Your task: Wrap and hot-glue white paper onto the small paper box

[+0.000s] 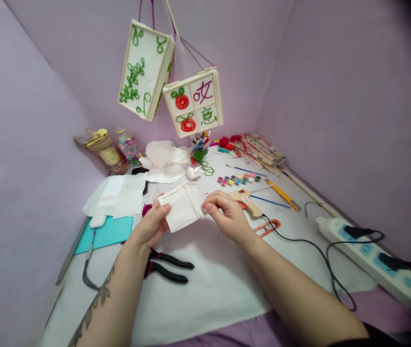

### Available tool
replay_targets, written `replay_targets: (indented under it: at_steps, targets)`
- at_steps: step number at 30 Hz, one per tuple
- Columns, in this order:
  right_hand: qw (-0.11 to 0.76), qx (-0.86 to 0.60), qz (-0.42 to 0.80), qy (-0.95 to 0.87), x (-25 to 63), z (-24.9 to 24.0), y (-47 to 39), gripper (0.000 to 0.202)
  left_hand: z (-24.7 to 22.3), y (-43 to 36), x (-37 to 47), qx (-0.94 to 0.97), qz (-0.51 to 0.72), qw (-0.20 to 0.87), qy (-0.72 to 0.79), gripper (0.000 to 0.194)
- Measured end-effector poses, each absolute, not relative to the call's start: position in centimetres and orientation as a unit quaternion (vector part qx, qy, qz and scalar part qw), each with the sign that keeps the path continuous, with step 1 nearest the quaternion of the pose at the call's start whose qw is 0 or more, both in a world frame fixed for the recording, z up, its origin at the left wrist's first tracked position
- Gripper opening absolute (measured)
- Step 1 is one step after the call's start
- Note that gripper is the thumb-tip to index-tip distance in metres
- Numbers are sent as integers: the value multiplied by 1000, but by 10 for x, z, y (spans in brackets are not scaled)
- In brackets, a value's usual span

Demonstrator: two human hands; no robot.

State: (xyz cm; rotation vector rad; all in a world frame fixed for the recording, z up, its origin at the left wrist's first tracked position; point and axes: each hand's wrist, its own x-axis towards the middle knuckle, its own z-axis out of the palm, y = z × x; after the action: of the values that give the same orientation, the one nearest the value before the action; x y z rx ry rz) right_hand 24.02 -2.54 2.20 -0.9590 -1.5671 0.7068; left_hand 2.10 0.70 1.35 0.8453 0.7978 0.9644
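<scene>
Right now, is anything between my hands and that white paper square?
Nothing visible. The left hand and the right hand already pinch opposite edges of the white paper square, holding it above the table.

Pliers (167,266) near left; bare sheet (212,270) centre.

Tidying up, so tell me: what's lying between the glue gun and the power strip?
In the head view, between the glue gun and the power strip lie the gun's black cord and orange snips.
</scene>
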Motion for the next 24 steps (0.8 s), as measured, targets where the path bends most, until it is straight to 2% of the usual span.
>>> replay_targets:
  at_steps: [3, 5, 8, 13, 16, 18, 22, 24]
  targets:
    - [563, -382, 275, -679, 241, 24, -28, 11, 17, 6, 25, 351, 448, 728, 382, 72]
    - [560, -377, 244, -697, 241, 24, -30, 14, 18, 5, 27, 343, 449, 730, 385, 71]
    - [560, -395, 221, -694, 238, 25, -32, 6, 18, 4, 28, 344, 449, 732, 379, 71]
    - [543, -423, 284, -667, 235, 25, -28, 14, 15, 5, 29, 344, 445, 734, 382, 66]
    - [511, -504, 252, -649, 254, 28, -22, 16, 17, 6, 31, 316, 459, 730, 395, 65]
    - [447, -607, 199, -626, 278, 31, -18, 21, 20, 7, 32, 295, 478, 723, 402, 62]
    - [121, -785, 132, -593, 328, 31, -15, 30, 27, 8, 31, 270, 498, 706, 424, 56]
    - [22, -789, 150, -596, 339, 26, -11, 34, 29, 8, 30, 266, 498, 709, 423, 54]
